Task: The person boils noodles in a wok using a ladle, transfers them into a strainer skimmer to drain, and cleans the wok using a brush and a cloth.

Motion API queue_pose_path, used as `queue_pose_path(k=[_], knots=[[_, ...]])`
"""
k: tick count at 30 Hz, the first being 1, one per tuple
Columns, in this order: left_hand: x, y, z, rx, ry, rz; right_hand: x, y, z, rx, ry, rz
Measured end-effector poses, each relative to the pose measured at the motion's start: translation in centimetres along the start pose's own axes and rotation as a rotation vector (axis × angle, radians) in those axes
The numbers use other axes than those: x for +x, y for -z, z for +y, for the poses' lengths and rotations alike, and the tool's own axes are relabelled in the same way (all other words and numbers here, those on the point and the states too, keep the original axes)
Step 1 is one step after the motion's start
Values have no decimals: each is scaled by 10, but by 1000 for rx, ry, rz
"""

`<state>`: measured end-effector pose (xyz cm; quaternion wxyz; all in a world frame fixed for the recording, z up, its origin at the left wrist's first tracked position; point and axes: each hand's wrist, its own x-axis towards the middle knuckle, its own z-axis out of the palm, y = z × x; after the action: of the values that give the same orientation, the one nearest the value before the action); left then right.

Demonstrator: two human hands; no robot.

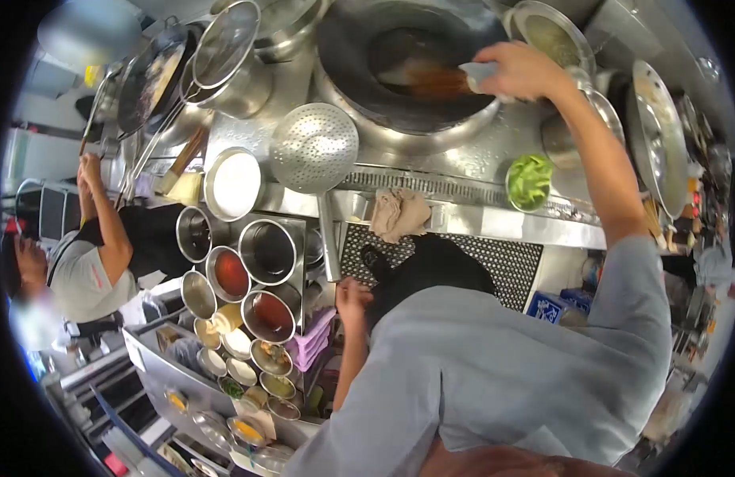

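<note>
In my right hand (520, 70) is a wok brush (439, 82) with brown bristles, closed around its pale wrapped end. Its bristles are blurred against the inside of a large dark wok (344, 60), where a little liquid shows at the bottom. My left hand (353, 300) hangs low near my body, fingers loosely bent, with nothing visible in it. Just beyond it is the handle end of a perforated skimmer (314, 149), whose round head rests on the steel counter. A folded brown cloth (399, 215) hangs over the counter's front edge.
A bowl of green leaves (530, 183) stands right of the wok. To the left are a pot of white contents (232, 184) and several sauce pots, including one with red sauce (229, 274). Purple cloths (310, 340) hang beside them. Another person (97, 258) stands at the far left.
</note>
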<state>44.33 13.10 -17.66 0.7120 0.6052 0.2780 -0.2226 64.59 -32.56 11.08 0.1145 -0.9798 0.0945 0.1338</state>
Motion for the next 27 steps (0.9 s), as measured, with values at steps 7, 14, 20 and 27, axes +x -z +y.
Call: queue_pose_path(k=[7, 14, 20, 27], knots=[[-8, -123, 84, 951, -799, -65, 159, -78, -18, -19, 48, 229], [16, -161, 97, 1386, -724, -91, 176, -1, 41, -171, -1, 94], [37, -158, 79, 1365, -949, -147, 109, -32, -86, -225, 210, 30], [47, -158, 84, 1160, -860, -216, 167, -102, -37, -94, 180, 195]])
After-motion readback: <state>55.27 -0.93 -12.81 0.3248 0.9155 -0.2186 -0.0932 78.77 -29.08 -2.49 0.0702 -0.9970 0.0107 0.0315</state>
